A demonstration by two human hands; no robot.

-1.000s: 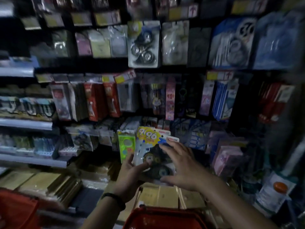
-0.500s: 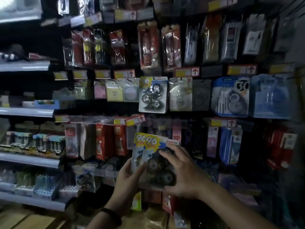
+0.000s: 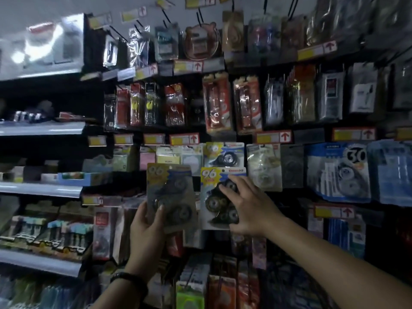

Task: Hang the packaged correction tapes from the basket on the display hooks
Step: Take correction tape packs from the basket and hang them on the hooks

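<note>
I hold two packaged correction tapes in front of the display wall. My left hand [image 3: 148, 226] grips the lower edge of one correction tape pack [image 3: 170, 192], which is darker and slightly tilted. My right hand [image 3: 247, 206] holds a second correction tape pack [image 3: 215, 197] with a yellow "96" label, fingers spread over its front. Just above it, a matching pack [image 3: 225, 155] hangs on a display hook. The basket is out of view.
Rows of hooks carry packaged stationery, with yellow price tags [image 3: 184, 139] marked by red arrows. A blue "30" tape pack [image 3: 338, 170] hangs to the right. Grey shelves [image 3: 40, 189] with small goods run along the left.
The view has risen from the basket up the wall. The stacked packs are now split, one in each hand, and my right hand has lifted its pack toward the hanging matching pack.
</note>
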